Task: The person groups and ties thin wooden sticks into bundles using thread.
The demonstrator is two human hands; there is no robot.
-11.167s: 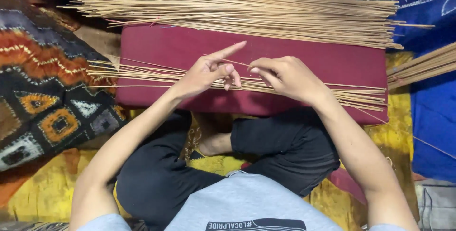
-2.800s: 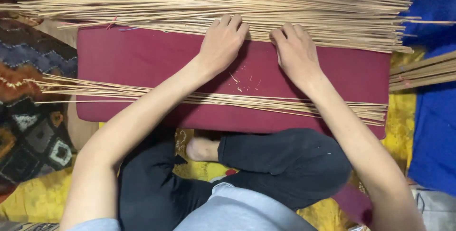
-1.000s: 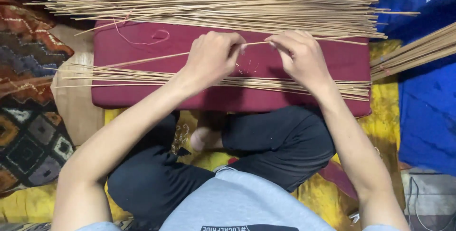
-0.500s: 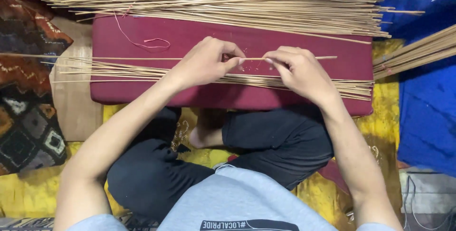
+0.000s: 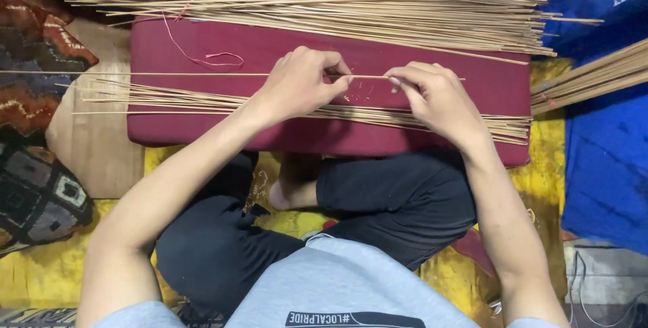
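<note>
A single thin bamboo stick (image 5: 169,74) lies level above a maroon cushion (image 5: 270,51), pinched at the middle by both hands. My left hand (image 5: 300,84) grips it with thumb and fingers. My right hand (image 5: 435,95) pinches it a short way to the right. A large pile of the same sticks (image 5: 304,1) lies along the cushion's far edge. A thinner row of sticks (image 5: 202,102) lies along its near edge, partly under my hands.
A loose red thread (image 5: 202,55) curls on the cushion. Another bundle of sticks (image 5: 594,75) juts in at the right over blue cloth (image 5: 607,159). Patterned fabric (image 5: 40,193) and a wooden board (image 5: 94,139) lie at left. My crossed legs sit on yellow cloth.
Both hands went from lying flat by the far pile to pinching one stick. Since half a second ago they hold it over the near row with little further movement.
</note>
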